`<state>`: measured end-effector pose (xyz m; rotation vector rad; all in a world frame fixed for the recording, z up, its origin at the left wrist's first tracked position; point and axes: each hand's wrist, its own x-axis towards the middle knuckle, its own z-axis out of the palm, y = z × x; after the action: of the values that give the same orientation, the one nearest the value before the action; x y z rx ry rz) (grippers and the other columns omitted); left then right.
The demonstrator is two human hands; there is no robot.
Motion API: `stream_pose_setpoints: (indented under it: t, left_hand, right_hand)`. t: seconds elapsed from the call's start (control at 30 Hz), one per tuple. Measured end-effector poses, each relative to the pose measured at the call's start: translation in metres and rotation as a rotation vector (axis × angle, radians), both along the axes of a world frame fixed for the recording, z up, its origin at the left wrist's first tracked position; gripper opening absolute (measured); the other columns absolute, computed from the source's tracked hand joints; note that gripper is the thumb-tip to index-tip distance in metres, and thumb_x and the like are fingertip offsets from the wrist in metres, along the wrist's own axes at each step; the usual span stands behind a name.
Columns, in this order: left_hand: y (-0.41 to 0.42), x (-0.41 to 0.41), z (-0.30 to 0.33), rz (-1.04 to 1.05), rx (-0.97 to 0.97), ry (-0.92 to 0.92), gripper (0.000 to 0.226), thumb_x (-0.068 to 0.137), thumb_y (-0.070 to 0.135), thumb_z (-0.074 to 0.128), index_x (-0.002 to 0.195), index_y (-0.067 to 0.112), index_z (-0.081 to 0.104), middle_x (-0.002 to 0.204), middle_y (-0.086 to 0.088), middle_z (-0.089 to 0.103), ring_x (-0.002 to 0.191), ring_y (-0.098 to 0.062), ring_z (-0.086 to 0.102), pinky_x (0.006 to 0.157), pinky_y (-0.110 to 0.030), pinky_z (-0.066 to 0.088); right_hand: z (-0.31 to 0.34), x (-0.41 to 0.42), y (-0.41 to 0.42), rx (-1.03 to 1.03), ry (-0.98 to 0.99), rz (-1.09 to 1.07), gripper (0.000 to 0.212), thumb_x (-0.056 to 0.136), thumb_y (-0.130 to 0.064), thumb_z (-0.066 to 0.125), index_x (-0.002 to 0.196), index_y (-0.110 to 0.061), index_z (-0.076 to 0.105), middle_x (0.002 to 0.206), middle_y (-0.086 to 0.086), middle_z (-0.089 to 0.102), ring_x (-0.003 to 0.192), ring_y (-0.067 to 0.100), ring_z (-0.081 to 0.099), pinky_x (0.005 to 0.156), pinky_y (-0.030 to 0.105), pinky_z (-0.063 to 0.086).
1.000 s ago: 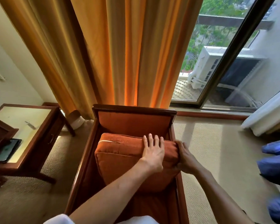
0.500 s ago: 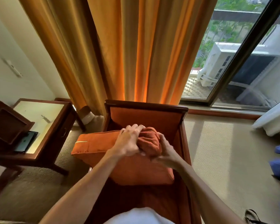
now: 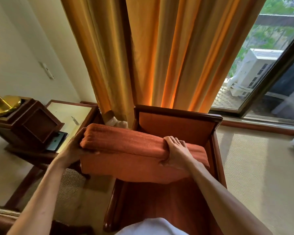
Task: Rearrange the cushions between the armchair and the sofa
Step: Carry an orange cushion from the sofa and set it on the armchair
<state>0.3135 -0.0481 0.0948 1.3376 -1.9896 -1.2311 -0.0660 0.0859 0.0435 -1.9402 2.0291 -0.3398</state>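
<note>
Hands point(image 3: 175, 153) gripping cushion's point(image 3: 126, 150) opposite ends

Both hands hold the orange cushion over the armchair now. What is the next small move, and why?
Probably lift the orange cushion a little higher and toward the left. The left hand grips its left end, which already hangs past the armchair arm above the side table; the right hand clamps its top edge. Raising it first should keep it clear of the wooden arm.
</note>
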Motion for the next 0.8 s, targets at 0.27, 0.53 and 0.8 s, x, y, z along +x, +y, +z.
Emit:
stream_pose_setpoints:
  t: [0.27,0.53,0.8]
  left_hand:
    - [-0.010,-0.031,0.043,-0.084,-0.223,-0.399,0.140,0.046,0.042,0.099,0.154,0.042,0.010,0.157,-0.007,0.027,0.144,-0.033,0.027,0.116,-0.061,0.028]
    - [0.042,-0.146,0.019,-0.383,-0.554,-0.886,0.129,0.057,0.058,0.088,0.157,0.031,0.009,0.162,-0.009,0.020,0.152,-0.031,0.008,0.120,-0.061,-0.006]
    - [0.029,-0.098,0.000,-0.282,-0.619,-0.708,0.116,0.044,0.075,0.081,0.139,0.021,0.042,0.142,0.000,0.048,0.140,-0.021,0.035,0.120,-0.049,0.010]
  right_hand:
    - [0.029,0.005,-0.001,0.064,0.065,0.056,0.079,0.067,-0.041,0.086,0.128,-0.019,0.040,0.130,-0.002,0.048,0.119,0.019,0.041,0.100,0.044,0.032]
    - [0.051,0.055,-0.020,-0.052,0.155,0.140,0.087,0.066,-0.048,0.085,0.133,-0.013,0.041,0.132,0.002,0.050,0.121,0.023,0.042,0.101,0.047,0.034]
    - [0.038,0.085,-0.015,-0.034,0.196,0.035,0.110,0.060,-0.063,0.081,0.143,-0.018,0.024,0.134,0.011,0.045,0.124,0.031,0.042,0.108,0.054,0.030]
